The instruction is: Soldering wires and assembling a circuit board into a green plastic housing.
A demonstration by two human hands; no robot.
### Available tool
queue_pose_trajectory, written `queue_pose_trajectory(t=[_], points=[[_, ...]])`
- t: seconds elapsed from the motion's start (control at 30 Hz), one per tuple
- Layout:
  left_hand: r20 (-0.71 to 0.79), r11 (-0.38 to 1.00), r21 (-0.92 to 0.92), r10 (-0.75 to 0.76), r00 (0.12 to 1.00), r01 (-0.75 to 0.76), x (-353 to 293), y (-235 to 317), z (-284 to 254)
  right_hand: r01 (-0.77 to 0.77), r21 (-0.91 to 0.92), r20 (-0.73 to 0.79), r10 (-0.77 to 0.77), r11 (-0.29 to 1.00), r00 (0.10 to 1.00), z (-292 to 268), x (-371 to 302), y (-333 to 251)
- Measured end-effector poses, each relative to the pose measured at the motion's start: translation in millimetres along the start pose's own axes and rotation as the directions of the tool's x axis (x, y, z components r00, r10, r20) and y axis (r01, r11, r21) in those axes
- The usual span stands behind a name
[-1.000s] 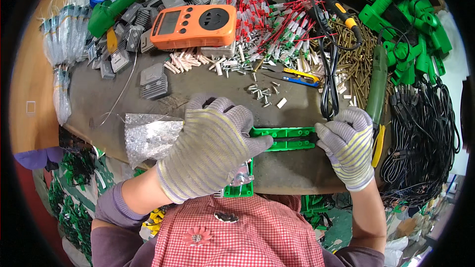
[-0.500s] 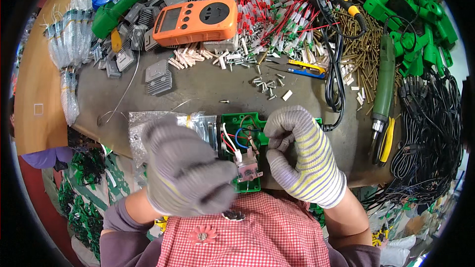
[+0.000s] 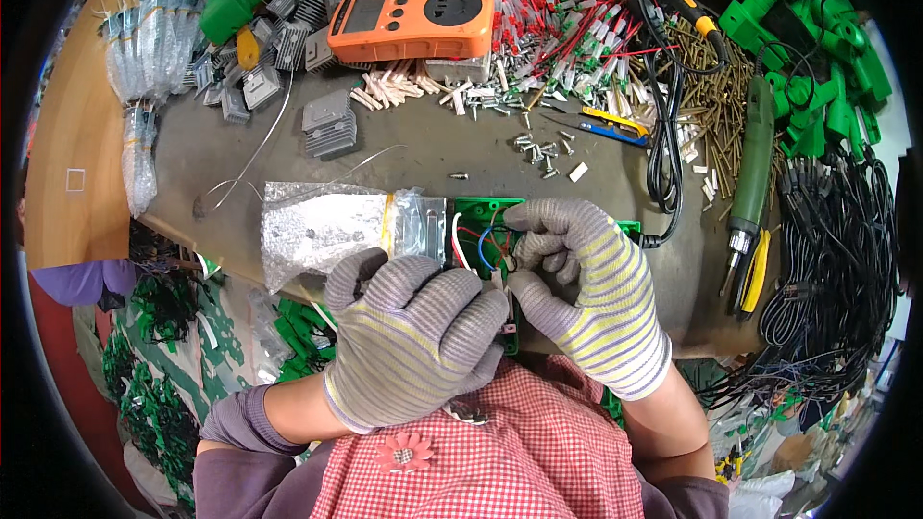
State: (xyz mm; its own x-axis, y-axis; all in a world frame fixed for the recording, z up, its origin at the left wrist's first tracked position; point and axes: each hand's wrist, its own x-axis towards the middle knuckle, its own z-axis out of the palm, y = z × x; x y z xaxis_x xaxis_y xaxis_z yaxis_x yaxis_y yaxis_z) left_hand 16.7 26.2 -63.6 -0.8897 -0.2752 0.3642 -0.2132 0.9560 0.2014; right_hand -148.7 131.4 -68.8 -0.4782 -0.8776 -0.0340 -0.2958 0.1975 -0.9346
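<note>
An open green plastic housing (image 3: pixel 471 206) with thin red, white and blue wires (image 3: pixel 482 248) lay at the grey worktop's (image 3: pixel 433 135) six-o'clock edge, partly hidden by both hands. The striped-gloved left hand (image 3: pixel 413 336) curled over its near end; the similarly gloved right hand (image 3: pixel 596 298) bent its fingertips beside the wires. Either grip could not be told. Outward lay a clear bubble-wrap packet (image 3: pixel 327 231) at nine o'clock and small silver screws (image 3: pixel 550 148) at one.

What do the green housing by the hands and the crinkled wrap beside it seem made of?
Green housing: probably moulded plastic, faintly glossy, from its smooth, even colour. Crinkled wrap: likely plastic film, shiny, from bright glints on its creases; metallic layer possible.
</note>
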Motion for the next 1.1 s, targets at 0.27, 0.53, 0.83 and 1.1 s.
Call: queue_pose_trajectory(t=[0.27, 0.53, 0.83, 1.1], points=[[0.004, 0.998, -0.065, -0.013, 1.000, 0.013, -0.9, -4.7, 2.6, 0.315, -0.081, 0.091, -0.308, 0.945, 0.947, -8.8, -1.3, 10.2], [0.045, 0.994, -0.105, -0.039, 0.998, 0.043, -4.1, -7.0, 0.6, 0.176, -0.111, -0.018, -0.180, 0.978, 0.984, 4.3, -7.0, 5.4], [0.028, 0.992, -0.114, -0.040, 0.999, 0.043, -9.2, -7.6, 2.5, 0.048, -0.032, -0.042, -0.050, 0.998, 0.998, 13.2, -2.7, 3.4], [-0.053, 0.991, -0.131, -0.031, 0.998, 0.024, -10.5, -7.7, 8.1, 0.114, -0.017, 0.062, -0.112, 0.993, 0.992, -1.3, -12.8, 2.0]])
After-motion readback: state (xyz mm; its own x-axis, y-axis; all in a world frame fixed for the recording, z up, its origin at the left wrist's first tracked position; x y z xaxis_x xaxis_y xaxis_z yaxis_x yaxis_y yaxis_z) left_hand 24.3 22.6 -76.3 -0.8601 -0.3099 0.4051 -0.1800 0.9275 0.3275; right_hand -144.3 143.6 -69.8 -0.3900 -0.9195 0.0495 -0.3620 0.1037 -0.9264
